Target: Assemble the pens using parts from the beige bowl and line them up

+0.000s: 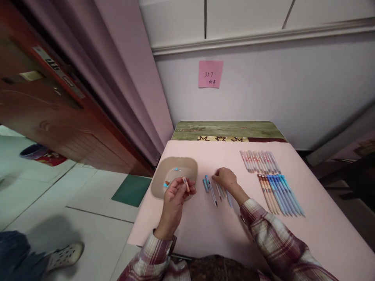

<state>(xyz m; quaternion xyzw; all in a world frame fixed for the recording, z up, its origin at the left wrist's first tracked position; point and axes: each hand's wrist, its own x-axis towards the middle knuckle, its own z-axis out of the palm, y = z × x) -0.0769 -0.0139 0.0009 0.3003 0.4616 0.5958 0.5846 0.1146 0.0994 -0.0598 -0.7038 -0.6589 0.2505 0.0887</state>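
My left hand (174,200) is raised over the right rim of a beige plastic bin (154,180), its fingers closed round a short peach pen barrel (186,185). Small blue pen parts (176,169) and a brown piece (167,182) lie in the bin. My right hand (226,178) rests at the upper ends of a loose group of pen parts, fingertips pinched together; what they grip is hidden. Below it are thin refills (219,192) and pale barrels. Two short blue barrels (206,184) and a dark-tipped refill (213,194) lie between my hands.
On the pink-covered table (202,230), a row of clear pens (260,162) lies at the right, above a row of brown and blue pens (279,195). A pink note (210,74) is on the wall. A person's foot in a clog (65,255) shows at lower left.
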